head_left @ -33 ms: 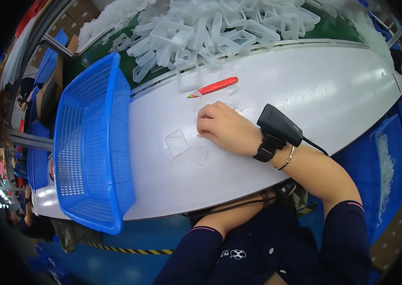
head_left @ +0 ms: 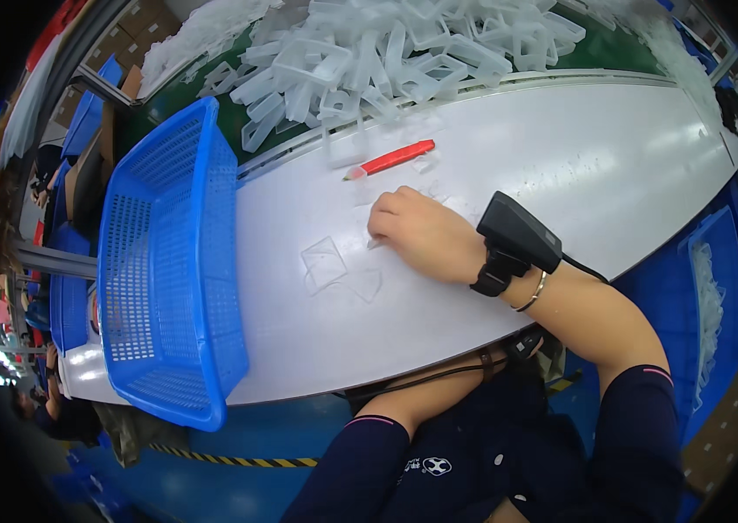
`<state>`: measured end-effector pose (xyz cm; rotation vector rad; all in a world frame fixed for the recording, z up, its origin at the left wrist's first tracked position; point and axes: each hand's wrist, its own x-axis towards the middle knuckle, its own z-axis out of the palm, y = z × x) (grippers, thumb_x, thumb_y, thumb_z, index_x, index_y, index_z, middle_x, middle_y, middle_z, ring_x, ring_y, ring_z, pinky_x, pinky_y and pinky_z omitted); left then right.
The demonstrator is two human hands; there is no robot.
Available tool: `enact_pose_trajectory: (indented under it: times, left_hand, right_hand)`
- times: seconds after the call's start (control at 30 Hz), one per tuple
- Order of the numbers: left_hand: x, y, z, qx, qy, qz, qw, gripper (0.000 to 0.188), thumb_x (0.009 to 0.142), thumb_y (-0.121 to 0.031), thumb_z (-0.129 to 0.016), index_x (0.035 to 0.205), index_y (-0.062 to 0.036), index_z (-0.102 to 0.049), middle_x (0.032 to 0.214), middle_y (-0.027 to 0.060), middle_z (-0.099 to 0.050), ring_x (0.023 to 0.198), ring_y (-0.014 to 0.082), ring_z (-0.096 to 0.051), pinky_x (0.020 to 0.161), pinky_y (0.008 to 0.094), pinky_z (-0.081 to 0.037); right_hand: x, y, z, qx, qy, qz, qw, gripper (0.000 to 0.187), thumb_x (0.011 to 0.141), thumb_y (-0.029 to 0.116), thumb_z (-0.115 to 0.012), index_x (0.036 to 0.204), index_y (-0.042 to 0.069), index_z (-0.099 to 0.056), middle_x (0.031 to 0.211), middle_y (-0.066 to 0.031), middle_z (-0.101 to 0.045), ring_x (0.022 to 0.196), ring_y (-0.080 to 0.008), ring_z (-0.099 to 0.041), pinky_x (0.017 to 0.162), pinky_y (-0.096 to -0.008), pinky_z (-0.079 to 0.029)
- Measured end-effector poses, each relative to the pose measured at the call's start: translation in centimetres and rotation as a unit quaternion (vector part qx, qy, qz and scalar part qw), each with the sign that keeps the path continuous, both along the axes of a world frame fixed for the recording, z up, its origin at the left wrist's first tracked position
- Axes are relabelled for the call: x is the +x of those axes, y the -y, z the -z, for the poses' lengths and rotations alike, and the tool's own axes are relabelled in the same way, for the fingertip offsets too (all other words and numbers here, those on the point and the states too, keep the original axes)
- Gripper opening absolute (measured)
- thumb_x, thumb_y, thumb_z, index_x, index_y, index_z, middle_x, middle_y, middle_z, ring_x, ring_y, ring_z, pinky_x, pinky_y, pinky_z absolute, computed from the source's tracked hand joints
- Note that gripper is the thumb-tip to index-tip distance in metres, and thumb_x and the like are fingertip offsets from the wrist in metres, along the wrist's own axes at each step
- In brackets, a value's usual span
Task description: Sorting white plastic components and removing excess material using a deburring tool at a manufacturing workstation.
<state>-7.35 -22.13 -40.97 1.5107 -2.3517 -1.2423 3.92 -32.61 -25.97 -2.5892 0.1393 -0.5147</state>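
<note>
My right hand point(head_left: 425, 234) rests on the white table with its fingers curled in and the fingertips pressed together. A small clear sliver shows at the fingertips, too small to name. Left of it lie a thin clear square piece point(head_left: 323, 263) and a second clear flat piece point(head_left: 363, 285), partly overlapping. Beyond the hand is a slim red pen-shaped tool point(head_left: 397, 158), with translucent scraps point(head_left: 425, 164) by it. My left forearm point(head_left: 447, 383) runs along the table's near edge; the hand itself is hidden past the black wrist device point(head_left: 523, 343).
A blue perforated basket point(head_left: 222, 261) stands on the table's left side. Translucent plastic frames point(head_left: 369, 65) lie heaped on a green surface at the back. A blue bin point(head_left: 674, 296) with clear pieces is at the right. Another person point(head_left: 51, 405) is at the far left.
My right hand has shifted slightly to the right, its forearm with it. The translucent scraps around the red tool lie a little differently. The basket and clear square have stayed put.
</note>
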Motion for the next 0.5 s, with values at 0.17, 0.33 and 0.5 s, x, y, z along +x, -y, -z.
enact_pose_trajectory:
  times: [0.17,0.33,0.5]
  left_hand:
    - [0.2,0.2,0.1,-0.008,0.006,0.015,1.000,0.023,0.084,-0.017,-0.048,0.091,-0.0027,-0.065,0.091,0.0212,-0.062,0.090,0.0333,-0.061,0.083,0.0410,-0.046]
    - [0.3,0.4,0.4,-0.017,0.017,0.027,0.999,0.023,0.084,-0.016,-0.048,0.090,-0.0026,-0.065,0.090,0.0213,-0.062,0.089,0.0333,-0.061,0.083,0.0410,-0.046]
    - [-0.2,0.5,0.6,-0.018,0.019,0.041,0.999,0.023,0.083,-0.016,-0.048,0.090,-0.0025,-0.065,0.090,0.0213,-0.062,0.089,0.0333,-0.061,0.083,0.0410,-0.046]
  right_hand:
    - [-7.0,2.6,-2.5,0.015,-0.104,0.136,0.985,0.024,0.078,0.004,-0.055,0.102,0.002,-0.052,0.089,-0.0138,-0.055,0.084,-0.0298,-0.054,0.078,-0.0359,-0.044]
    - [-15.1,1.9,-3.9,0.028,-0.185,0.174,0.967,0.019,0.076,0.004,-0.058,0.095,0.004,-0.060,0.092,-0.0107,-0.055,0.095,-0.0304,-0.051,0.083,-0.0377,-0.043]
    - [-17.7,-1.7,-1.3,0.022,0.014,0.281,0.959,0.016,0.070,0.003,-0.062,0.086,0.006,-0.061,0.113,-0.0188,-0.049,0.110,-0.0361,-0.041,0.093,-0.0373,-0.038]
